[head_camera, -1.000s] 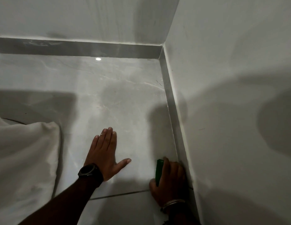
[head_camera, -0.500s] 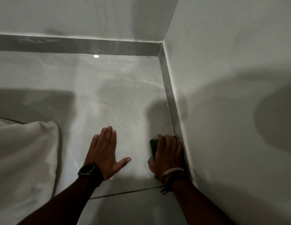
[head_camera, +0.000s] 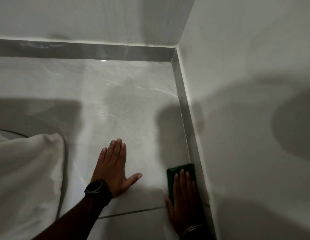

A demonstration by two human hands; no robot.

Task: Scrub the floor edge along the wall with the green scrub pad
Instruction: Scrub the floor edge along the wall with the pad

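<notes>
The green scrub pad lies flat on the grey marble floor, its right side against the grey skirting strip of the right wall. My right hand presses down on the pad with straight fingers; the pad's far end and left edge show beyond my fingertips. My left hand, with a black watch on the wrist, rests flat on the floor with its fingers spread, left of the pad and apart from it.
White cloth is bunched on the floor at the lower left. A grout line crosses the floor under my wrists. The right wall meets the back wall in a corner further ahead.
My right hand slid forward along the skirting, then came back towards me with the pad. More of the pad now shows past my fingers. My left hand stayed planted.
</notes>
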